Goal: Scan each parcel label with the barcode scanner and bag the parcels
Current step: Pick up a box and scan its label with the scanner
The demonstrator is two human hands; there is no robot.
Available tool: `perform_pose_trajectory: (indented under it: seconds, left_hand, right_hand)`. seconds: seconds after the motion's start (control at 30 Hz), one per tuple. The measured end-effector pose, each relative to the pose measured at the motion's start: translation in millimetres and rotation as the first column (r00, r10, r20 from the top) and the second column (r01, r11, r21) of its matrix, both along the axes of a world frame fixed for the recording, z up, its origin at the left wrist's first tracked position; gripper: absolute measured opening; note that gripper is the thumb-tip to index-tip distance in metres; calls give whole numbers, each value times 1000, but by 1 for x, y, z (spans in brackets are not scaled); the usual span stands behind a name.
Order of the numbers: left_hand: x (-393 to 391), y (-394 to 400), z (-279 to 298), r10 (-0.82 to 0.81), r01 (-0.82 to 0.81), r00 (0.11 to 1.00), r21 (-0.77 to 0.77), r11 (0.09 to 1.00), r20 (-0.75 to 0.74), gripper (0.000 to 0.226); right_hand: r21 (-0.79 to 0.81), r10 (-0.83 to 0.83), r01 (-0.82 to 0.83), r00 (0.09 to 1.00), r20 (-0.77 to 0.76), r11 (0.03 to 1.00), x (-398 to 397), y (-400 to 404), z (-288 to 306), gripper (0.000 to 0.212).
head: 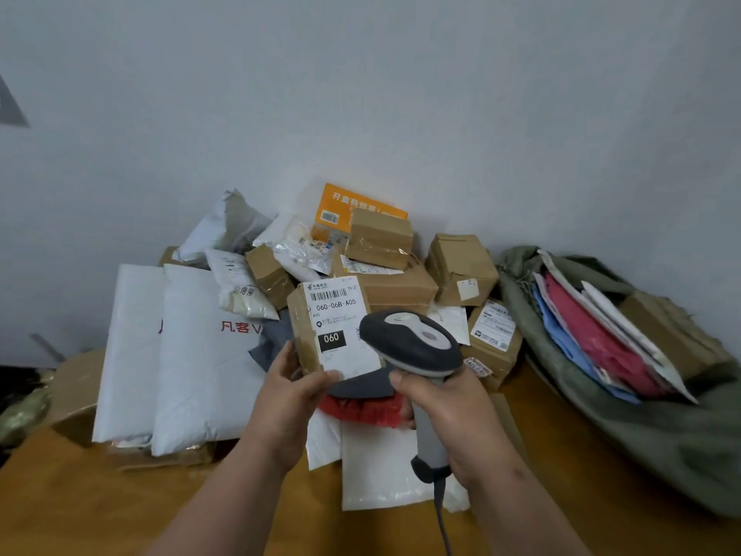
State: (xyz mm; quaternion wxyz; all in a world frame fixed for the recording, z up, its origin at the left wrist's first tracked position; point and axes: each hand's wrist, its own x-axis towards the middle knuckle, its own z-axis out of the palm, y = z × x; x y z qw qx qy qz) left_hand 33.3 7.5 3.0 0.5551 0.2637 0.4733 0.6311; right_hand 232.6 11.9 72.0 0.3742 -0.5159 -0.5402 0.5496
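My left hand (294, 389) grips a small brown cardboard parcel (301, 321) by its lower edge, its white label (341, 323) with a barcode and "060" facing me. My right hand (449, 415) holds the grey barcode scanner (413, 343) by its handle. The scanner's head sits just right of the label and covers its lower right corner. A green-grey sack (649, 427) lies open at the right with pink, blue and white mailers and a brown box inside.
A heap of brown boxes (461, 266), white poly mailers (196, 355) and an orange box (353, 206) is piled against the wall on the wooden table (80, 507). White envelopes (377, 467) and a red item (361, 409) lie under my hands. The scanner's cable runs down toward me.
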Motion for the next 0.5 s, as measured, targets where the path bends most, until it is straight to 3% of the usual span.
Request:
perform_pose_trajectory:
  seconds: [0.5]
  left_hand:
    - [62, -15, 7, -55, 55, 998, 13, 998, -21, 74]
  right_hand:
    - [23, 13, -13, 1000, 28, 1000, 57, -13, 27, 7]
